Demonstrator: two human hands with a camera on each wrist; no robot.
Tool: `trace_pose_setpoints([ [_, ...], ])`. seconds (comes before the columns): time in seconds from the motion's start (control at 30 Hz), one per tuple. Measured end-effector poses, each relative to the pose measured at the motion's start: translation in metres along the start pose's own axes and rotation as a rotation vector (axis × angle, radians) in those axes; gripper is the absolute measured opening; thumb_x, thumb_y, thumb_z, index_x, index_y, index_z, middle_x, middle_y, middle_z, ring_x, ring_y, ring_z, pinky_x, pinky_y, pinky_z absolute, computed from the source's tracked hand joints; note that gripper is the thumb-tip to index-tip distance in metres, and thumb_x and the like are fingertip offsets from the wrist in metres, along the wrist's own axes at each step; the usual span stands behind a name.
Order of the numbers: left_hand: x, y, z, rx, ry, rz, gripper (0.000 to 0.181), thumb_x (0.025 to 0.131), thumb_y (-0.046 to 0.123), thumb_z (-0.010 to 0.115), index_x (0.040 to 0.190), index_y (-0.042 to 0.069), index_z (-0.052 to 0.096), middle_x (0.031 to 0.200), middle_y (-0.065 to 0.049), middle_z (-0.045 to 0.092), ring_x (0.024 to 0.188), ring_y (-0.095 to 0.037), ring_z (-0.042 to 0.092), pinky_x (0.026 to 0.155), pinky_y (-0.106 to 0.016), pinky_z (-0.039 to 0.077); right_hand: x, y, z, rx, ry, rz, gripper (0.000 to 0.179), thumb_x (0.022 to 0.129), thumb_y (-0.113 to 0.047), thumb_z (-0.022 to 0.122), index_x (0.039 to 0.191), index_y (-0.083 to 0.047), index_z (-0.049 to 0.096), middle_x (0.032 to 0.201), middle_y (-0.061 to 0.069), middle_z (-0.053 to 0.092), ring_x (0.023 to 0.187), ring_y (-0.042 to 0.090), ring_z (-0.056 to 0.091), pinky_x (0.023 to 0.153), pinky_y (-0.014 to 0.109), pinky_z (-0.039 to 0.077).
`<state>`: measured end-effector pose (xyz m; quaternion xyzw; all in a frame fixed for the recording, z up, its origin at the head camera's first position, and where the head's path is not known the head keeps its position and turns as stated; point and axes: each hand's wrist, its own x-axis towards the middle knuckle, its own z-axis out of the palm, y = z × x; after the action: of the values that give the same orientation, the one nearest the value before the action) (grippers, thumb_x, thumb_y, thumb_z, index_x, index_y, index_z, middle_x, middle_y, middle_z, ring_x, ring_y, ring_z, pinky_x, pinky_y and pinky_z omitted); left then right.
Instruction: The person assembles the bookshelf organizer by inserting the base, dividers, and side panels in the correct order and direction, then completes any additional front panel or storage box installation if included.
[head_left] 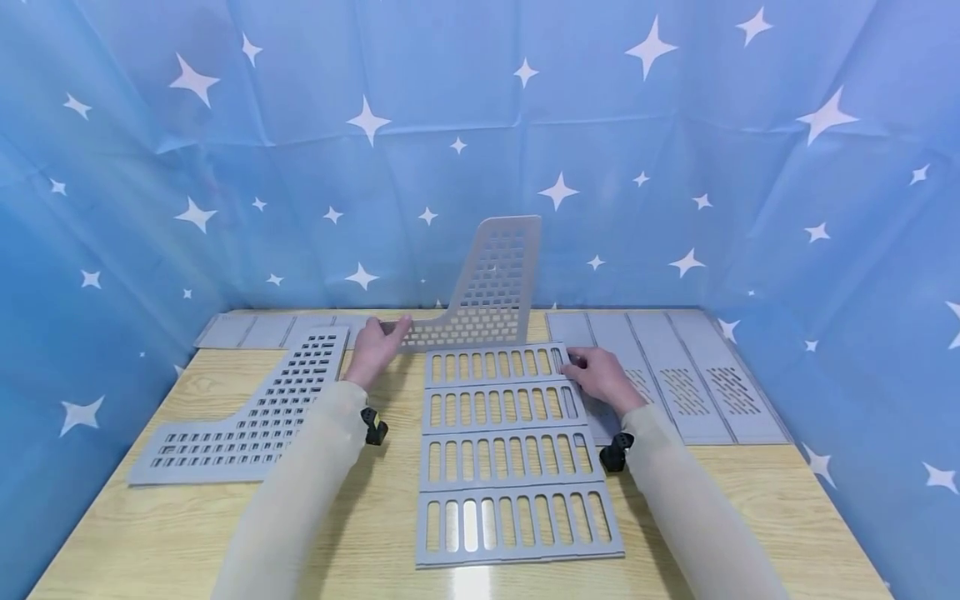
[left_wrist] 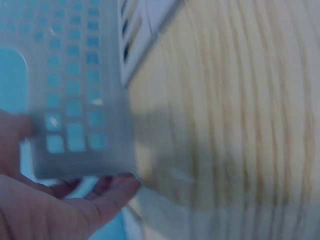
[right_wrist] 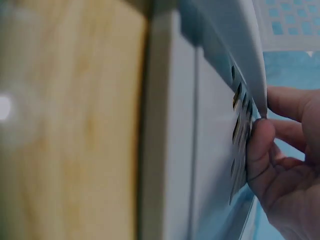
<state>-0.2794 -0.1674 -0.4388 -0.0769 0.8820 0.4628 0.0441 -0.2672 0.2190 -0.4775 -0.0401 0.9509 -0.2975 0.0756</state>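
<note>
My left hand [head_left: 377,346] grips the narrow left end of a grey L-shaped panel [head_left: 527,283] with rows of small rectangular holes. The panel stands upright along the far edge of a flat grey slotted panel [head_left: 498,432], made of several joined strips. In the left wrist view, the thumb and fingers of my left hand [left_wrist: 65,210] are around the end of the L-shaped panel [left_wrist: 117,125]. At the slotted panel's far right corner is my right hand [head_left: 600,375]. The right wrist view shows that hand [right_wrist: 290,160] pinching a panel edge [right_wrist: 242,40] between thumb and fingers.
A second perforated L-shaped panel [head_left: 247,425] lies flat on the wooden table [head_left: 375,517] to the left. Folded grey panels with slanted slots [head_left: 637,333] lie at the back right. Plain grey panels [head_left: 262,331] lie at the back left, before a blue starred curtain [head_left: 450,75].
</note>
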Motion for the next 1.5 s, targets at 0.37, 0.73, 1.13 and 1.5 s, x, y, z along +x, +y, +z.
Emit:
trace_pose_setpoints([
  [0.37,-0.004,0.02,0.015,0.083,-0.047,-0.06,0.08,0.109,0.053,0.039,0.157,-0.009,0.025,0.157,-0.031,0.037,0.142,-0.046,0.041,0.115,-0.056,0.038,-0.001,0.003,-0.004,0.001,-0.028,0.0,0.055,0.107,-0.029,0.057,0.154,-0.002,0.045,0.145,0.027,0.056,0.122,0.038,0.06,0.093,0.048,0.05],
  [0.73,-0.001,0.039,0.045,0.023,-0.056,-0.018,0.074,0.109,0.049,0.043,0.158,-0.004,0.029,0.157,-0.027,0.039,0.144,-0.042,0.041,0.117,-0.054,0.038,0.0,0.001,0.0,0.013,-0.026,0.002,0.059,0.106,-0.032,0.058,0.156,-0.005,0.042,0.127,0.026,0.06,0.097,0.031,0.059,0.08,0.042,0.047],
  [1.13,0.002,0.02,0.035,0.045,-0.134,0.128,0.069,0.109,0.035,0.045,0.164,0.003,0.018,0.167,-0.022,0.027,0.152,-0.039,0.03,0.122,-0.053,0.029,-0.01,-0.005,-0.014,0.097,-0.097,0.004,0.059,0.104,-0.026,0.06,0.153,0.003,0.043,0.114,0.024,0.063,0.082,0.026,0.058,0.07,0.038,0.047],
  [1.5,-0.035,-0.034,-0.059,0.384,-0.146,0.167,0.077,0.105,0.032,0.057,0.16,-0.008,0.021,0.164,-0.034,0.02,0.151,-0.052,0.019,0.121,-0.065,0.019,-0.055,-0.018,-0.022,-0.059,-0.196,-0.02,0.045,0.097,-0.021,0.07,0.13,0.007,0.056,0.093,0.013,0.062,0.072,0.02,0.054,0.062,0.035,0.045],
])
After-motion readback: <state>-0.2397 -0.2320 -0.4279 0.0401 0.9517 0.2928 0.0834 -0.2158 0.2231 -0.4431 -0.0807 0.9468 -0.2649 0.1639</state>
